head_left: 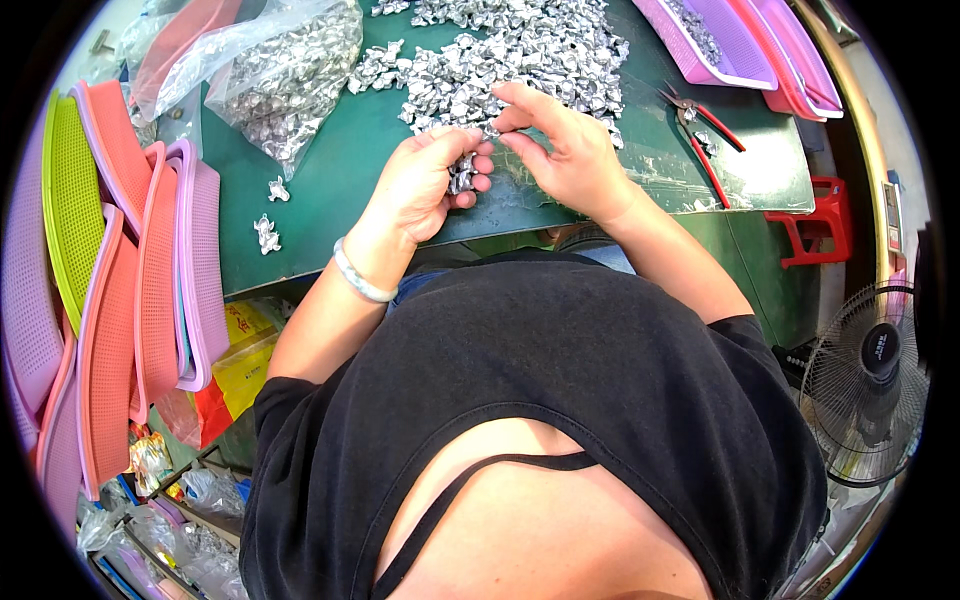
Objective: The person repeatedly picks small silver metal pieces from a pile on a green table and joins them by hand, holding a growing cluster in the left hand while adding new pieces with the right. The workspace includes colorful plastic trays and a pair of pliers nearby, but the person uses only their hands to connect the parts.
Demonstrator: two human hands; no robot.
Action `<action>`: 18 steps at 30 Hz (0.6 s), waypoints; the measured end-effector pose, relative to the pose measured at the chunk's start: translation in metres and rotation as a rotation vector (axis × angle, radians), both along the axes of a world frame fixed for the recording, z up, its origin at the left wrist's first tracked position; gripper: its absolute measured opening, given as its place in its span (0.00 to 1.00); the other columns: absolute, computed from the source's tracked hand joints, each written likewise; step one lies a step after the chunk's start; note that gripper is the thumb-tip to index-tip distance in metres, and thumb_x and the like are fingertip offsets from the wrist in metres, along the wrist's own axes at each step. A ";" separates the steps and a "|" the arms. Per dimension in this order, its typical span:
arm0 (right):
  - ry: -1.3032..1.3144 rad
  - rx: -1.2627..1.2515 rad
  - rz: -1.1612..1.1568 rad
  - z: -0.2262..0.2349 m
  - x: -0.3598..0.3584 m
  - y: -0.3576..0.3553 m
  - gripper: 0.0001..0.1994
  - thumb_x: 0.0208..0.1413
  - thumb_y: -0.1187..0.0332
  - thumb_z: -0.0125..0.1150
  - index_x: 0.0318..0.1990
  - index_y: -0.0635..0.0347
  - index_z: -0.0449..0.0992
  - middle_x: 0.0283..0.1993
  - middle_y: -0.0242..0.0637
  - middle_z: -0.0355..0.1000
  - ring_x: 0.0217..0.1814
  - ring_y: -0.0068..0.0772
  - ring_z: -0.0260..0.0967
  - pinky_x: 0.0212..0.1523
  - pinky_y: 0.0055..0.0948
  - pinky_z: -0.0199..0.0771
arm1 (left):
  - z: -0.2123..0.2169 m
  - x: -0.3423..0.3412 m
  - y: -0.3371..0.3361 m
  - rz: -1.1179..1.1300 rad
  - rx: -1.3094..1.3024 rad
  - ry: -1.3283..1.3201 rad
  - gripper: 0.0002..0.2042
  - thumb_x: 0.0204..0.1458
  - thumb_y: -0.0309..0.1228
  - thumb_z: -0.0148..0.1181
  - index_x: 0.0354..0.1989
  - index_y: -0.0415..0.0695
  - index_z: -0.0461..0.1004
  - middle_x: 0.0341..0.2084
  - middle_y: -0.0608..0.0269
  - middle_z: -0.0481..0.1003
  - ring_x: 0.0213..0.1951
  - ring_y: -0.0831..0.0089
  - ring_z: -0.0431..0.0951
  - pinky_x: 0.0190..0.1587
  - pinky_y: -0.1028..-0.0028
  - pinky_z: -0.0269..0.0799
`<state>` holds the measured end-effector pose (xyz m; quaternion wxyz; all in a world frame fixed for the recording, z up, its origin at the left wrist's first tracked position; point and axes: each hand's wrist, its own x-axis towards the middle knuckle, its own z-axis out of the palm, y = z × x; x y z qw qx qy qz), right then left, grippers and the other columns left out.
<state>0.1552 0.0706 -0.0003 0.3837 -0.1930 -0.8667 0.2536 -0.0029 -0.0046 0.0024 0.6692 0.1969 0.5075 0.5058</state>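
My left hand [425, 185] is closed around several small silver metal castings [462, 174], in front of a big heap at the table's far side. Its thumb and forefinger pinch one more small silver casting [490, 132] at their tips. From the right, my right hand [570, 155] meets that same piece with its thumb and a bent finger, while the forefinger sticks out above. The fingertips cover most of the piece, so its exact shape is hidden. The heap of castings [520, 70] lies just beyond both hands.
Two loose castings [267, 235] lie on the green table [330, 215] at left. A clear bag of castings [285, 85] stands behind them. Stacked plastic baskets [155, 270] crowd the left edge. Red-handled pliers [705, 150], a purple basket [715, 65], a red stool [822, 222] and a fan [870, 380] are at right.
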 end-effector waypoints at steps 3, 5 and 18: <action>0.047 0.011 0.027 -0.003 -0.001 0.002 0.24 0.42 0.78 0.57 0.50 0.54 0.64 0.34 0.38 0.72 0.35 0.37 0.71 0.34 0.29 0.71 | 0.000 0.000 0.001 0.011 0.012 -0.007 0.07 0.51 0.31 0.51 0.30 0.39 0.70 0.20 0.64 0.70 0.20 0.77 0.69 0.17 0.82 0.60; 0.056 0.003 0.035 -0.004 -0.001 0.004 0.25 0.42 0.78 0.57 0.51 0.54 0.63 0.37 0.39 0.71 0.38 0.37 0.70 0.36 0.29 0.71 | 0.001 0.001 0.001 0.016 0.005 -0.010 0.07 0.51 0.30 0.51 0.29 0.39 0.70 0.20 0.64 0.70 0.20 0.76 0.69 0.17 0.82 0.60; -0.066 -0.351 0.078 -0.013 -0.005 0.009 0.27 0.41 0.78 0.58 0.53 0.54 0.62 0.36 0.41 0.72 0.38 0.41 0.71 0.40 0.31 0.71 | 0.002 -0.002 -0.001 -0.003 0.024 -0.058 0.06 0.50 0.30 0.51 0.29 0.40 0.70 0.20 0.64 0.70 0.20 0.76 0.69 0.18 0.82 0.62</action>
